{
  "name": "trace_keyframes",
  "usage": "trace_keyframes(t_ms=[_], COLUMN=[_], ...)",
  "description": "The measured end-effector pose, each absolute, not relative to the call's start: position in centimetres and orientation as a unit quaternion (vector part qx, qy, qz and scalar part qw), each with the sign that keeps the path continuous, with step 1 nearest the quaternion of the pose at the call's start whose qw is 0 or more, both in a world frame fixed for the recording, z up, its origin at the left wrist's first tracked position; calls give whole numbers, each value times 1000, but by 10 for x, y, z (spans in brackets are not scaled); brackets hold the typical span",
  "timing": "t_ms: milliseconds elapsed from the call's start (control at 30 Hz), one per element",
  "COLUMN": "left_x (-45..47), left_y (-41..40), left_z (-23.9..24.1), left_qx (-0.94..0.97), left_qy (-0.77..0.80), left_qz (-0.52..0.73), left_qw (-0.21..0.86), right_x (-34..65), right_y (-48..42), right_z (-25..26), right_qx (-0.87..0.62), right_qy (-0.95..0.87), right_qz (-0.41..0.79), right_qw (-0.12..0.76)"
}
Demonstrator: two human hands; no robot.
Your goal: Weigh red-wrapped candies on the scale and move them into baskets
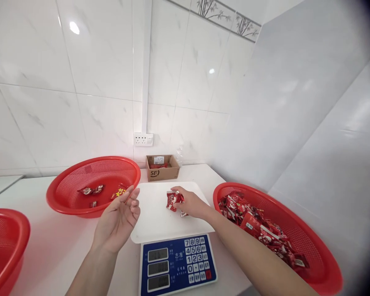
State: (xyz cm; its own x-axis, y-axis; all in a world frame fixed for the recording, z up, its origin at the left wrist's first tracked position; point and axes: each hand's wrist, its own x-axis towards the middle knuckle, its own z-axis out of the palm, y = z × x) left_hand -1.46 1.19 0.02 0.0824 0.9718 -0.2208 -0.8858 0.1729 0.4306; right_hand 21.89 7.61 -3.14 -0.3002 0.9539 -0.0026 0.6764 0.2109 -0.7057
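Observation:
My right hand [189, 202] is over the white weighing pan [151, 222] of a digital scale, its fingers closed around small red-wrapped candies [172, 200]. Part of a wrapper shows below the fingers; how many candies are in the grip is hidden. My left hand [120, 220] is raised left of the pan, palm turned up, fingers loosely curled and apart, with nothing visible in it. Behind its fingertips, a red packet with yellow lettering [119, 192] lies in a red mesh basket [61, 193]. The blue keypad panel [179, 263] faces me.
To the right, a red basket [325, 263] holds a heap of red candy packets [265, 232]. Several small wrapped candies [92, 190] lie in the left basket. Another red basket [15, 234] stands at the left edge. A small cardboard box [163, 174] sits behind the scale, near the tiled wall.

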Motion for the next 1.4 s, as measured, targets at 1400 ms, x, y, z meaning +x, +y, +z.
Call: trace_keyframes(t_ms=[1400], left_x=[-8], left_y=[16], left_z=[-2], left_qx=[94], left_qy=[227], left_qz=[608], left_qw=[755], right_x=[230], right_y=[55], right_z=[-31], right_qx=[-519], right_qy=[-758], right_qz=[260], right_qw=[299])
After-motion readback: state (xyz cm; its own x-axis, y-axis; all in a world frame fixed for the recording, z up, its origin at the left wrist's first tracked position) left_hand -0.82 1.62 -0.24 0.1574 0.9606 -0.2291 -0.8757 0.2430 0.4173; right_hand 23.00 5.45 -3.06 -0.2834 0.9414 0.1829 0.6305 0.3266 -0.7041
